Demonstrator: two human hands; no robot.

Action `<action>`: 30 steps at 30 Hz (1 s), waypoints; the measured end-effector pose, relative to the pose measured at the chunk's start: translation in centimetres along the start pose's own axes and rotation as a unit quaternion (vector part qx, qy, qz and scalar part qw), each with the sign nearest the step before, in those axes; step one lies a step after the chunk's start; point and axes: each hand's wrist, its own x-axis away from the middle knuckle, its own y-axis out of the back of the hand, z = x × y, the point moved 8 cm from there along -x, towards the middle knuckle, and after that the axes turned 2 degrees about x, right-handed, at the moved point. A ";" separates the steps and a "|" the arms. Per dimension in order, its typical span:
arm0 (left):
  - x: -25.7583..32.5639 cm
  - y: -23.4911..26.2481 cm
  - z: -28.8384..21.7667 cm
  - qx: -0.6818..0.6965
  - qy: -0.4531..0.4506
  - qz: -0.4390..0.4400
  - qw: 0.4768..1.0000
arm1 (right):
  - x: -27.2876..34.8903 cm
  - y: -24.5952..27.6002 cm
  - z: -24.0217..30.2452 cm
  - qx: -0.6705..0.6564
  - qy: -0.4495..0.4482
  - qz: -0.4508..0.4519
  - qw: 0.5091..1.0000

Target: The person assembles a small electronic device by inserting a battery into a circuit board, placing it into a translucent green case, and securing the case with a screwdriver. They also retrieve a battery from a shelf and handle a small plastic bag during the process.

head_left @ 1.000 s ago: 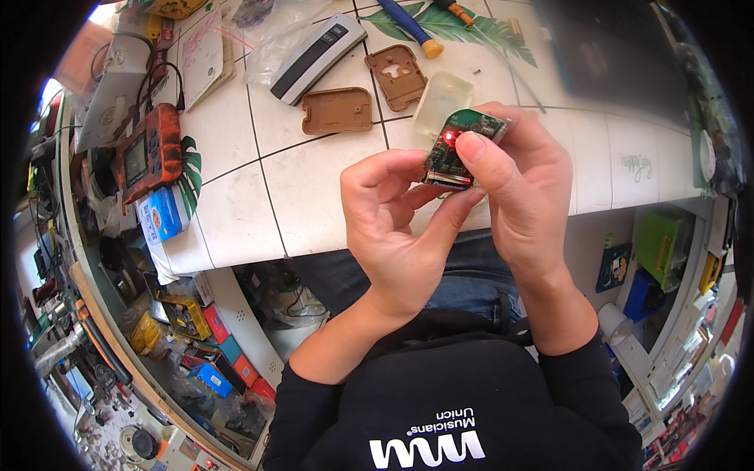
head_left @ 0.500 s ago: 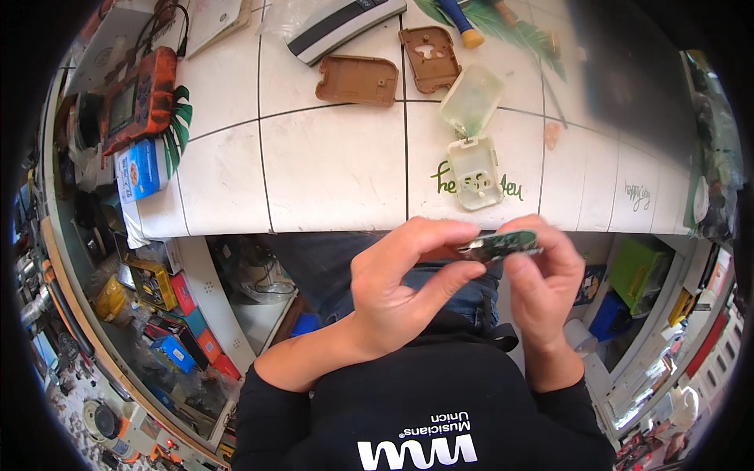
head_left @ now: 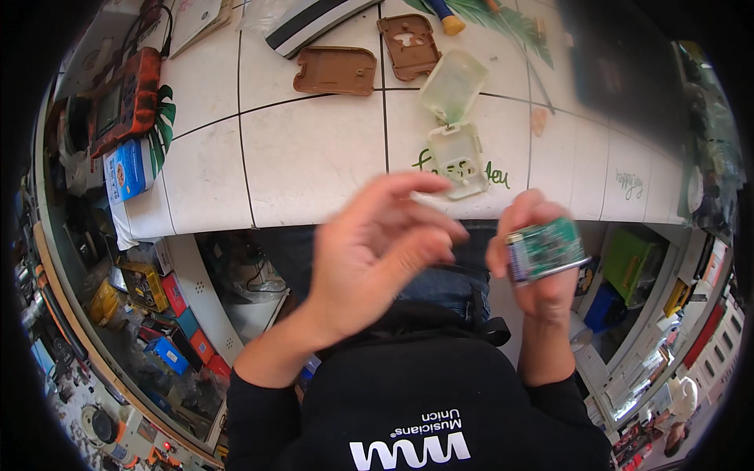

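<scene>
A small green circuit board (head_left: 548,248) lies tilted across the fingers of my right hand (head_left: 528,271), its component side facing up and a metal edge along its lower side. My left hand (head_left: 377,251) hangs apart from it, fingers spread and a little blurred, holding nothing. Just beyond my hands, near the table edge, sits an open translucent plastic case: its lower half (head_left: 453,145) and its lid (head_left: 454,82) lie end to end. Past it are two brown plastic shells, one flat (head_left: 336,71) and one with cut-outs (head_left: 410,63).
The white tiled table (head_left: 314,157) ends just in front of me. On its left stand an orange-and-black handheld device with a screen (head_left: 126,102) and a blue box (head_left: 129,171). A striped grey pouch (head_left: 318,27) and a blue-and-yellow handled tool (head_left: 449,20) lie at the back.
My left hand has let go of the circuit board and drawn back to the left. My right hand has turned the board from edge-on to face up.
</scene>
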 end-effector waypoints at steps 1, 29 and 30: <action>-0.6 1.1 -3.0 -0.263 -0.178 -0.072 0.945 | 0.0 1.0 0.5 -0.030 -0.003 -0.026 0.999; -3.9 2.1 -5.0 -0.355 -0.136 -0.118 0.917 | -3.4 1.6 3.3 0.022 0.058 -0.050 0.997; -3.6 2.4 -4.8 -0.348 -0.136 -0.123 0.919 | -3.4 1.3 3.2 0.023 0.054 -0.044 0.997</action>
